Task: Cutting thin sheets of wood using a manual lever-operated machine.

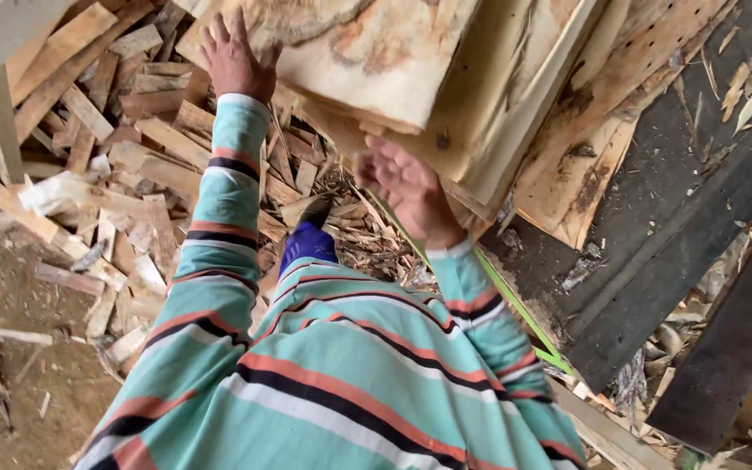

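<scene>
Head cam, 2 hands (235, 59) (406, 187), 1 wood slab (367, 52)

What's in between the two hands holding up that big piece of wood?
In the head view, the left hand and right hand press on the pale wooden slab; between them lies its lower edge, with wood scraps on the ground beyond.

No packages, no labels, no signs, no screens anywhere in this view: nothing of that kind by the fingers of either hand, nothing above them, nothing below them, and nothing further out to either side of them.
</scene>
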